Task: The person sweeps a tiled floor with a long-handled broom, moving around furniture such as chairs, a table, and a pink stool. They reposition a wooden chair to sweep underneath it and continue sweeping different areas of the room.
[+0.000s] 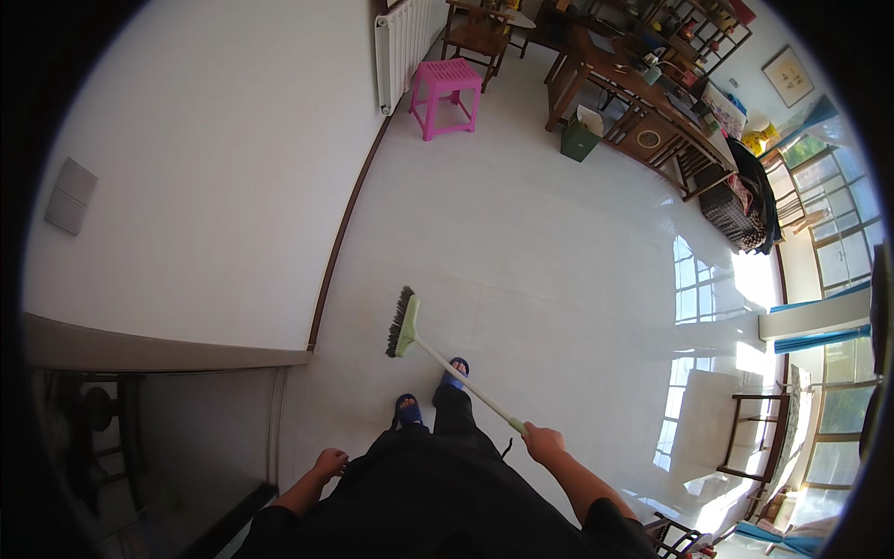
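My right hand (pixel 545 443) is closed round the pale green end of a broom (pixel 466 384). From there the handle slants forward and left, over my right foot. The light green head (pixel 410 326) is out ahead on the floor, with its dark bristles facing left. My left hand (pixel 331 463) hangs beside my body, fingers loosely curled, and nothing shows in it. Dark blue slippers (pixel 407 408) are on my feet.
Pale glossy floor (pixel 559 242) stretches ahead. A white wall with dark skirting (pixel 340 233) runs along the left. Farther off stand a pink plastic stool (pixel 447 93), a radiator (pixel 396 56), a green bin (pixel 582 133) and a wooden desk (pixel 624 74). Windows (pixel 833 205) line the right.
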`<state>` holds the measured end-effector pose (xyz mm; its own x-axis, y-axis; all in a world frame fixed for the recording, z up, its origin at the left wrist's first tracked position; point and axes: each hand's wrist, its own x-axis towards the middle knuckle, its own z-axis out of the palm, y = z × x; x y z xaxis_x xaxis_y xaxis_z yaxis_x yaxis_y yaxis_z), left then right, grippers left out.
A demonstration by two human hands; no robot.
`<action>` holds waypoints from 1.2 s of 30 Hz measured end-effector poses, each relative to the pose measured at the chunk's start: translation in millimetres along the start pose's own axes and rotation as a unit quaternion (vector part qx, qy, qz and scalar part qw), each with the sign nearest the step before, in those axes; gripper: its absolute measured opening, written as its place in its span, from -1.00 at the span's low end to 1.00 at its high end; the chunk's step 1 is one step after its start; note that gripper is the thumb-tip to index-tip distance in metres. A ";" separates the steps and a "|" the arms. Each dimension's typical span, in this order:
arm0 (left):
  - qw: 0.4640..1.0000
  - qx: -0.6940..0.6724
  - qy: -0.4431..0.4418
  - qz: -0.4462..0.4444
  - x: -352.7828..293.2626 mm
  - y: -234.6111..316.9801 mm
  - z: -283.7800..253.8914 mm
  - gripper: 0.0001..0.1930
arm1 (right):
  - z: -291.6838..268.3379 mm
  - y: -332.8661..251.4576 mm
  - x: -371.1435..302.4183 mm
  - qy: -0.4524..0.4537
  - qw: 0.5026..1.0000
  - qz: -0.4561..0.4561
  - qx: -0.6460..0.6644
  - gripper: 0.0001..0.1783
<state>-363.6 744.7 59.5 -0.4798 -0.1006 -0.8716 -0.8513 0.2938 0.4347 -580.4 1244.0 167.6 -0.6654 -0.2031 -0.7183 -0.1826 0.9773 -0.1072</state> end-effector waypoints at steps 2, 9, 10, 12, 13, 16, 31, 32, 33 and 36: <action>0.999 -0.021 0.029 0.008 -5.7 -0.9 -0.2 -0.74 | -13.3 -34.1 57.2 0.026 0.994 -0.102 -0.039 -0.75; 0.990 -0.077 0.096 -0.066 -67.2 32.5 10.6 -0.74 | -59.5 -161.3 215.3 0.015 0.966 -0.222 -0.130 -0.77; 0.988 -0.087 0.100 -0.078 -72.3 34.4 15.6 -0.75 | -61.1 -170.9 232.1 0.007 0.965 -0.227 -0.134 -0.75; 0.985 -0.076 0.104 -0.115 -78.9 32.7 27.8 -0.73 | -72.4 -189.2 251.4 -0.017 0.972 -0.200 -0.118 -0.76; 0.984 -0.070 0.102 -0.129 -80.2 31.0 35.2 -0.72 | -78.9 -189.7 257.9 -0.026 0.977 -0.182 -0.112 -0.76; 0.991 -0.068 0.097 -0.066 -71.1 1.2 59.1 -0.70 | -94.1 -170.4 268.1 -0.072 0.985 -0.130 -0.082 -0.74; 0.993 -0.088 0.065 -0.053 42.1 119.1 37.5 -0.74 | -62.7 236.4 32.3 0.004 0.976 0.216 0.025 -0.70; 0.995 -0.064 0.067 -0.038 45.6 120.6 37.9 -0.73 | -66.8 230.9 19.4 0.003 0.975 0.218 0.035 -0.69; 0.997 -0.039 0.068 -0.023 49.4 123.3 38.1 -0.73 | -70.4 223.8 9.7 0.002 0.974 0.221 0.046 -0.67; 0.995 -0.048 0.081 -0.025 61.9 117.6 37.0 -0.72 | -74.6 196.9 -2.7 0.037 0.977 0.185 0.100 -0.63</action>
<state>-485.5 808.2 48.3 -0.4582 -0.2676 -0.8476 -0.8874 0.1924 0.4190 -668.6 1432.5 199.7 -0.7108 0.1705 -0.6824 0.2211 0.9752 0.0134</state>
